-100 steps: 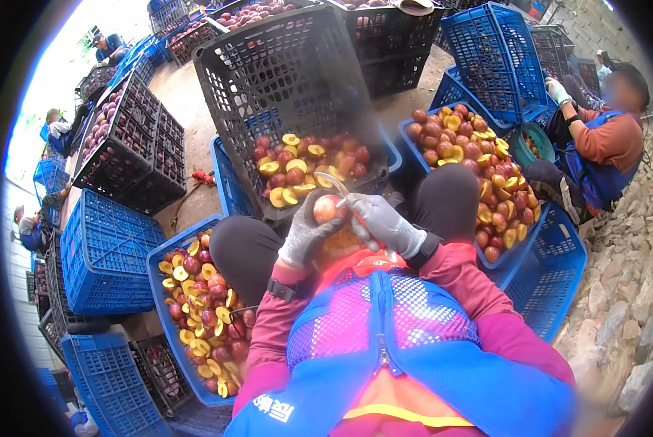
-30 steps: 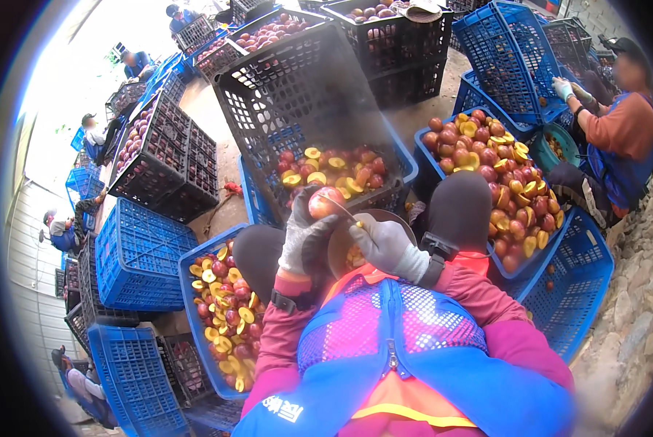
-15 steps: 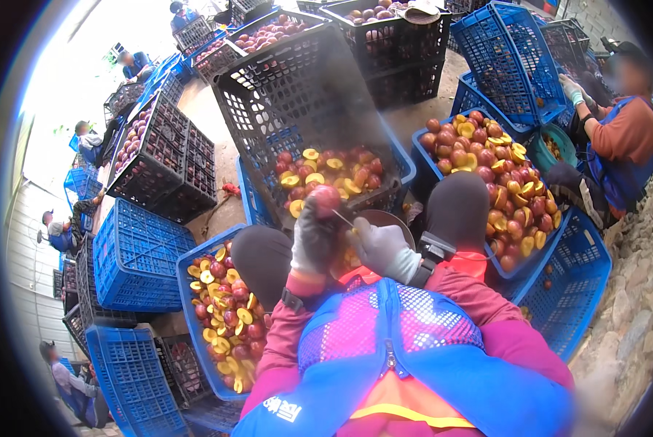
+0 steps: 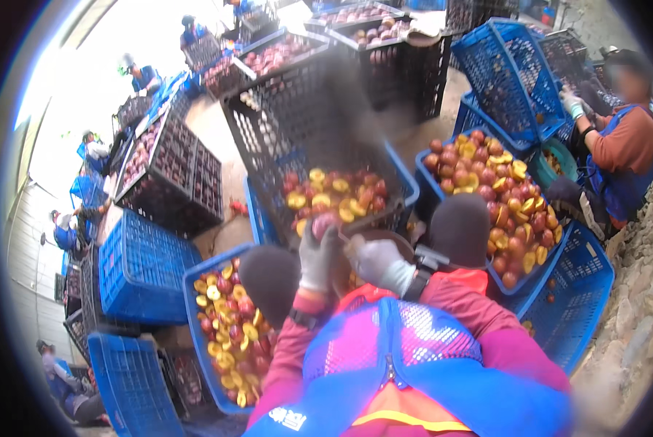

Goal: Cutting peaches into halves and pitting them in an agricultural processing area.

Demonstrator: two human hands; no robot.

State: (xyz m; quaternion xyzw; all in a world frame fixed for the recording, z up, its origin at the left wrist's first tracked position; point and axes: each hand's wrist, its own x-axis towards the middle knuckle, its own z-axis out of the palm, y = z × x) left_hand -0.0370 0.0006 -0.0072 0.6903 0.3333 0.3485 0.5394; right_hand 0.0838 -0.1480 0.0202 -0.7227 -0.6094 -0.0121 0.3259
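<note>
My gloved left hand [image 4: 317,261] is closed around a red plum [image 4: 325,223] in front of my body. Beside it, my gloved right hand [image 4: 377,261] grips a small knife [image 4: 345,238], its blade blurred and pointing at the plum. A dark round bowl [image 4: 405,242] sits below my hands, mostly hidden by them. Just beyond, a tilted black crate [image 4: 264,135] holds whole red plums and cut ones with yellow flesh [image 4: 347,209]. It rests in a blue crate [image 4: 408,182].
Blue crates of cut plums flank my knees, left [image 4: 195,309] and right [image 4: 428,175]. A blue crate [image 4: 581,284] stands at the right, near a stone-covered edge [image 4: 636,320]. Stacked blue [image 4: 148,269] and black crates [image 4: 173,175] stand left. A co-worker [image 4: 625,146] sits at right.
The view has shifted slightly, so most of the scene sits lower. Both hands stay close together, still holding the plum and the knife; the plum sits lower in my left hand's grip.
</note>
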